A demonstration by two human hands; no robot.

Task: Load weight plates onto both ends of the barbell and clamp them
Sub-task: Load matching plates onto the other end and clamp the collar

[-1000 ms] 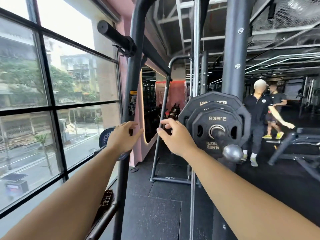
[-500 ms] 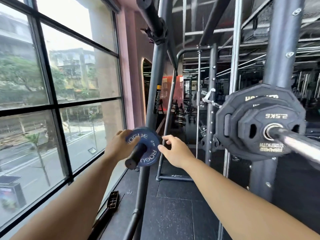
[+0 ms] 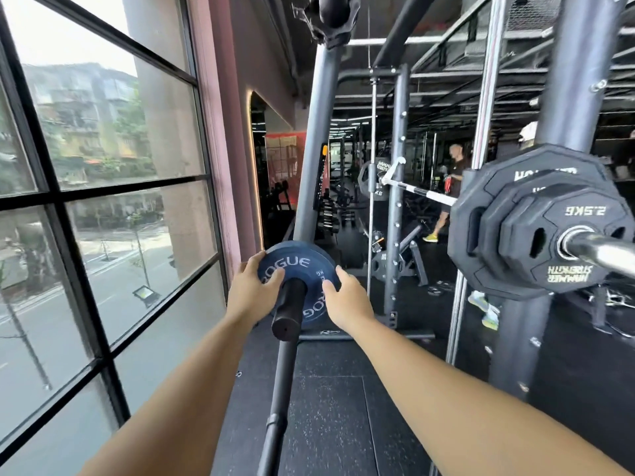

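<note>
A small blue Rogue weight plate (image 3: 302, 266) sits on a black storage peg (image 3: 288, 312) that sticks out from the grey rack upright. My left hand (image 3: 252, 292) grips the plate's left edge and my right hand (image 3: 343, 300) grips its right edge. At the right, the chrome barbell sleeve (image 3: 598, 250) carries three black plates, the outermost a 2.5 kg plate (image 3: 563, 240). No clamp is visible on that sleeve.
A large window wall (image 3: 103, 201) runs along the left. Grey rack uprights (image 3: 316, 149) and a thick post (image 3: 563, 80) stand ahead. A person (image 3: 452, 194) stands far back in the gym. Black rubber floor (image 3: 336, 407) lies below.
My view has swung left and down from the loaded barbell end. Both hands have closed in on the blue plate and now hold its two edges.
</note>
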